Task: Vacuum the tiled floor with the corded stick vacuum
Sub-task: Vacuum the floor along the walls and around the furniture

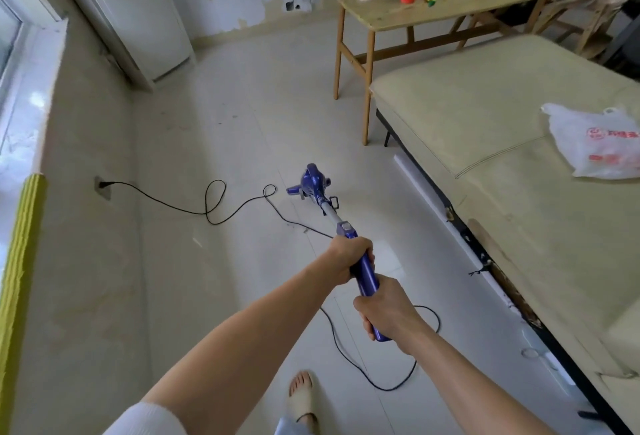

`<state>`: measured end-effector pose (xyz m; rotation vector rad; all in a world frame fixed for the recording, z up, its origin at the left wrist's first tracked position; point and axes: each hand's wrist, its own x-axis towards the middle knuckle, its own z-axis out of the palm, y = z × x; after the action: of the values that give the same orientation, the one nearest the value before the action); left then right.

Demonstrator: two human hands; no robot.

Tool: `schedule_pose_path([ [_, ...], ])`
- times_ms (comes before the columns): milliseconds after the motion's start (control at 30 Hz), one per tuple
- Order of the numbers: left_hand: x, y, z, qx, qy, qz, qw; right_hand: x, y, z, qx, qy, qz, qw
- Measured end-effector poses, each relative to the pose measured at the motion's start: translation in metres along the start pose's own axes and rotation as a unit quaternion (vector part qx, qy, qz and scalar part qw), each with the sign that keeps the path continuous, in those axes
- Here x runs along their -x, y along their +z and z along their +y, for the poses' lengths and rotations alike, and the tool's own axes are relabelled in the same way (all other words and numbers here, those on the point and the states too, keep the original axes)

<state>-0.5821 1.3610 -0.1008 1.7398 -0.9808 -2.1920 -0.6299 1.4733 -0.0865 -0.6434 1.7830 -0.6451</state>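
A purple corded stick vacuum (313, 183) stands on the pale tiled floor (242, 115), its body out in front of me and its metal tube slanting back to a purple handle (365, 278). My left hand (349, 258) grips the upper part of the handle. Lower down, my right hand (388, 313) grips the handle's end. The black cord (214, 206) loops across the tiles to a wall socket (103, 186) on the left and curls behind my hands.
A cream sofa (485, 129) with a white plastic bag (595, 143) runs along the right. A wooden table (433, 8) with bottles and toys stands at the back. A low wall and window ledge (45, 115) line the left. My sandalled foot (301, 396) is below.
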Motion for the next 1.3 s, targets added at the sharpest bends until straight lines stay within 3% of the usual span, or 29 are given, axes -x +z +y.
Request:
schedule_pose_path([
  [267, -0.107, -0.047, 0.013, -0.025, -0.031, -0.028, 0.999, -0.100, 0.046, -0.009, -0.010, 0.036, 0.025, 0.999],
  [467, -0.160, -0.046, -0.005, 0.038, -0.032, -0.076, 0.996, -0.151, 0.036, 0.022, 0.039, 0.049, 0.033, 0.997],
  [700, -0.251, -0.042, -0.053, 0.001, 0.030, -0.057, 0.998, -0.236, 0.039, 0.089, 0.045, 0.042, -0.034, 0.998],
  [867, -0.332, -0.051, -0.106, -0.056, 0.076, -0.002, 0.996, -0.312, 0.060, 0.168, -0.059, 0.090, -0.084, 0.991],
  [967, -0.391, -0.054, -0.146, -0.083, 0.090, 0.033, 0.992, -0.372, 0.067, 0.231, -0.176, 0.126, -0.011, 0.976],
  [1067, -0.441, -0.056, -0.180, -0.100, 0.105, 0.037, 0.989, -0.437, 0.072, 0.292, -0.048, 0.159, 0.104, 0.981],
  [1300, -0.542, -0.068, -0.257, -0.129, 0.141, 0.076, 0.979, -0.584, 0.083, 0.394, 0.206, 0.109, 0.148, 0.961],
])
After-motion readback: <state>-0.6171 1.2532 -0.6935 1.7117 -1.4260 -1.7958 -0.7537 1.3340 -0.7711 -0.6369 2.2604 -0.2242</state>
